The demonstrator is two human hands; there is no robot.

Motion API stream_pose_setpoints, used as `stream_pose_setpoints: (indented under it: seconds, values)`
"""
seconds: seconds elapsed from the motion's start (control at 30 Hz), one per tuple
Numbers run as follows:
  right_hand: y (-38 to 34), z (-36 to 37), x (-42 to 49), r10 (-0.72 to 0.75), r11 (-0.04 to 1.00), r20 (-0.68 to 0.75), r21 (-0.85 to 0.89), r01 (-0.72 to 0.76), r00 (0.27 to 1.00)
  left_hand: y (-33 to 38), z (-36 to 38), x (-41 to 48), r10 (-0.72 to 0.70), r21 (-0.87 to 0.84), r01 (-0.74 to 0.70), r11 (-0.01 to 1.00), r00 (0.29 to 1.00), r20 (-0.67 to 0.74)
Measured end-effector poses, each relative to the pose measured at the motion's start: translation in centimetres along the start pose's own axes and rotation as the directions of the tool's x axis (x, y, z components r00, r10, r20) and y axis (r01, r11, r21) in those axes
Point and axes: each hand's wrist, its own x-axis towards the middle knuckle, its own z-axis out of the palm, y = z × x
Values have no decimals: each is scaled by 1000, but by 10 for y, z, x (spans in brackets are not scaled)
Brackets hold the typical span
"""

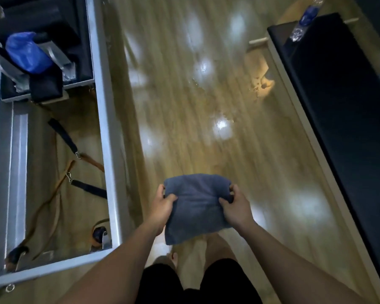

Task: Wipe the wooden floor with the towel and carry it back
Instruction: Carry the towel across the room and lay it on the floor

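A folded grey-blue towel hangs in front of me above the wooden floor. My left hand grips its left edge, thumb on top. My right hand grips its right edge the same way. The towel is clear of the floor, held at about waist height. The floor is glossy and light brown, with bright reflections and a wet-looking patch further ahead. My bare feet and dark shorts show below the towel.
A metal-framed reformer machine with straps and a blue bag runs along the left. A black padded bench with a water bottle lines the right. The floor strip runs between them.
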Motion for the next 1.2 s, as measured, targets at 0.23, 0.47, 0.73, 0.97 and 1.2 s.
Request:
stream_pose_setpoints:
  seconds: [0.23,0.47,0.73,0.97,1.2]
  values:
    - [-2,-20,103,26,986,140,-164,-3,990,5,32,69,-117,-25,117,993,993,-30]
    - [-8,29,230,51,980,170,-197,-17,984,8,30,206,-92,13,92,996,996,-11]
    - [56,122,398,71,945,198,-328,-2,978,-64,29,384,-81,354,44,934,992,93]
    - [170,179,501,148,891,137,-448,-72,979,-168,58,497,-196,514,142,846,979,52]
    - [261,225,549,-338,372,536,-679,633,774,-256,111,530,88,938,-296,181,955,284]
